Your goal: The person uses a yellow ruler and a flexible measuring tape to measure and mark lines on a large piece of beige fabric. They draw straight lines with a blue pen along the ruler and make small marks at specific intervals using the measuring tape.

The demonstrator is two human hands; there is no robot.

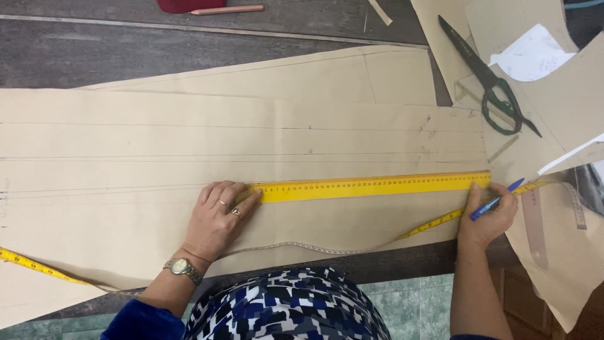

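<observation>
Here the left hand [217,217] lies flat on a long yellow ruler [371,186], its grip spread, fingertips pressing down on the ruler's left end; nothing is enclosed in it. The ruler rests lengthwise on a large sheet of tan pattern paper [157,145] marked with faint pencil lines, which covers most of the dark wooden surface [94,50]. The right hand [486,217] sits at the ruler's right end, its grip pressed together around a blue pen [497,200], with the pen's tip pointing toward the ruler's lower right corner. A yellow tape measure [434,221] trails under the right hand and curves along the paper's near edge, reappearing at the far left. Beyond the paper's right end, dark-handled scissors [487,79] lie on further cut paper pieces, well apart from both hands. A pencil [226,9] lies at the far edge of the surface, beside a dark red object that is only partly in view.
</observation>
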